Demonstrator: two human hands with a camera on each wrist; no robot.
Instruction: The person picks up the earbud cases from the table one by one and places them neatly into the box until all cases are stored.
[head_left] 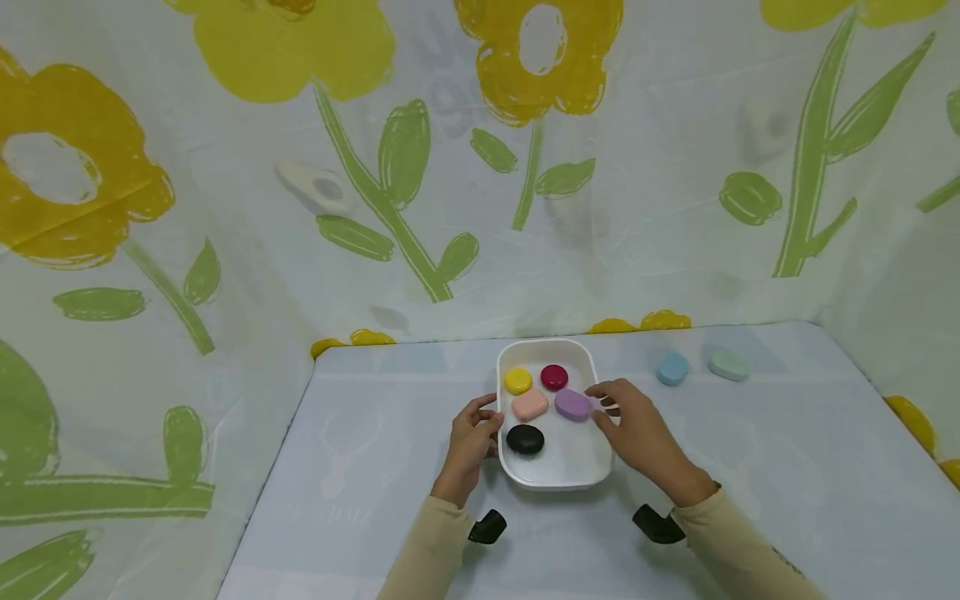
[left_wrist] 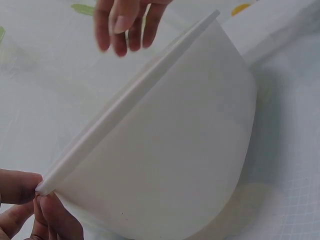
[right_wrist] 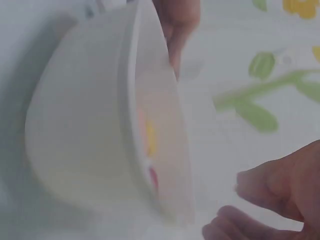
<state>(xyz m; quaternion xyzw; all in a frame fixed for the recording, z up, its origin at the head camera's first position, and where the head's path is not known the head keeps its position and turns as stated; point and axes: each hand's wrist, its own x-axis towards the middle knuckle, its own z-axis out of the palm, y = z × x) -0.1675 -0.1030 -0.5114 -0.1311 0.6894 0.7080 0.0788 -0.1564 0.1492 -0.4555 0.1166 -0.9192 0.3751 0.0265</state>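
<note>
A white tray [head_left: 553, 483] sits on the table and holds yellow [head_left: 518, 381], dark red [head_left: 554, 377], pink [head_left: 530, 405], purple [head_left: 573, 404] and black [head_left: 525, 439] oval pieces. My left hand [head_left: 489, 422] pinches the tray's left rim; the left wrist view shows this hand [left_wrist: 37, 197] clamped on the rim edge of the tray [left_wrist: 170, 160]. My right hand [head_left: 604, 405] hovers over the right rim beside the purple piece, fingers loose and holding nothing. The right wrist view shows the right hand [right_wrist: 227, 205] spread apart next to the tray [right_wrist: 75, 125].
A light blue oval piece [head_left: 672, 368] and a pale green one [head_left: 730, 365] lie on the table to the right of the tray. Flower-print cloth walls enclose the table at the back and on both sides.
</note>
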